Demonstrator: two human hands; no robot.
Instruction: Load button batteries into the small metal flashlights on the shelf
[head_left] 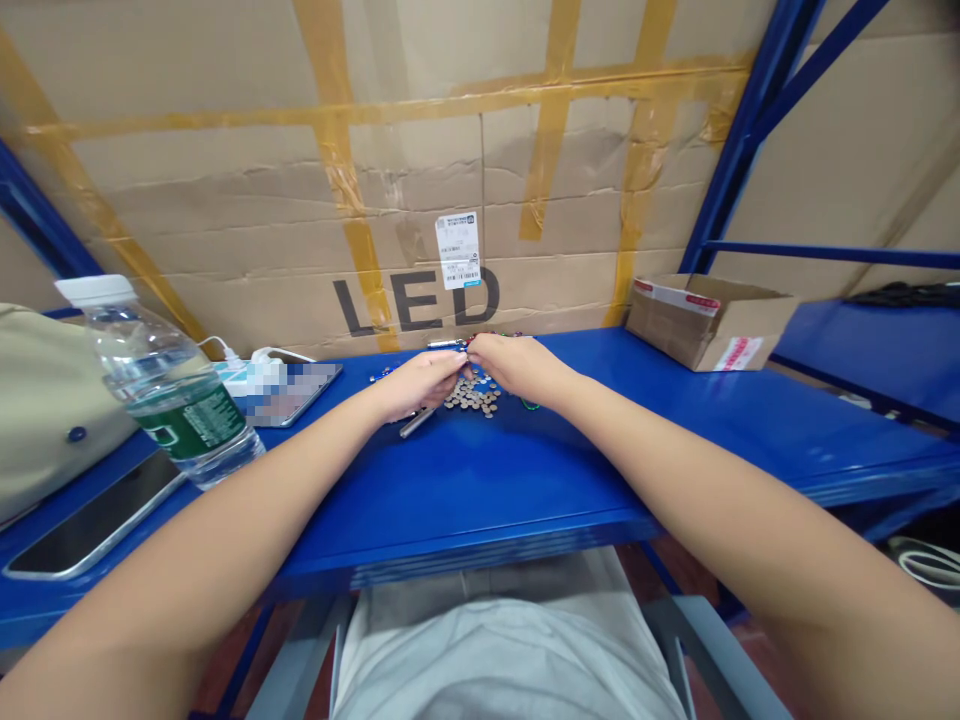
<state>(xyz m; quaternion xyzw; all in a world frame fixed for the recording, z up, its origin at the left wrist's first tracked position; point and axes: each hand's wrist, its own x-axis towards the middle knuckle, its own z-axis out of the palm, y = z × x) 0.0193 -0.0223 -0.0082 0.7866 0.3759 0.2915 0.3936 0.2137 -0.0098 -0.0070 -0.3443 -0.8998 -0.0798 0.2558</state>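
Small round silvery pieces (472, 397) lie in a loose pile on the blue table (480, 490). Just above the pile, my left hand (422, 384) and my right hand (517, 362) meet at the fingertips. Both are closed in a pinch, and what they hold between them is too small to make out. A short metal rod (417, 423) lies beneath my left hand, at the pile's near left. Small coloured items show behind and beside the hands, partly hidden by them, with a green one (530, 405) under my right hand.
At the left stand a water bottle (180, 400) and a beige bag (52, 400), with a black phone (97, 515) in front. A white charger (251, 375) and a tablet-like device (319, 378) lie behind. An open cardboard box (682, 325) sits back right, against the cardboard wall.
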